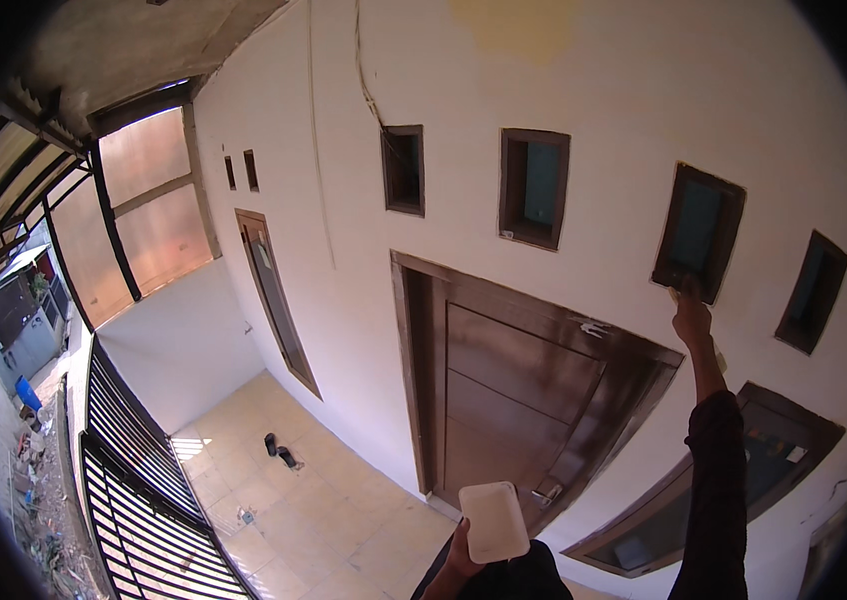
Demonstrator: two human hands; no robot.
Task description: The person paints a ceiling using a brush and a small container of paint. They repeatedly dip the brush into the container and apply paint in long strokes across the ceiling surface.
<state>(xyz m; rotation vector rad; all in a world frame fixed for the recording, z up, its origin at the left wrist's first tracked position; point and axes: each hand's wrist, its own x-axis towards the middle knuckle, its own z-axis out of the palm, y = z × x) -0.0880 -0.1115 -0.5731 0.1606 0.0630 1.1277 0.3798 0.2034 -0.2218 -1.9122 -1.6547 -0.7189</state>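
- The white wall (363,200) takes up most of the view, seen from high up, so lots of bare surface is left around the openings.
- A tiled floor (323,510) is seen far below, mostly open, boxed in by the wall on one side and a black metal gate (133,480) on the other.
- A brown wooden door (513,400) is set in the wall beneath the row of vents, its frame edge running right under the reaching arm.
- A row of small brown-framed vent openings is spread along the wall; the vent frame (698,232) third from the left is the one being reached, with bare wall between it and its neighbours.
- The right hand (691,318) is stretched up, arm in a dark sleeve, and closed on what looks like a small brush, pressed at the lower-left corner of that vent frame. The brush itself is too small to make out properly.
- A white tray (493,522), rectangular with rounded corners and plain on the side shown, is held low near the bottom edge, in front of the door.
- The left hand (461,560) is gripped on the tray from below.
- A pair of dark sandals (279,450) is left on the tiles, well clear of everything.
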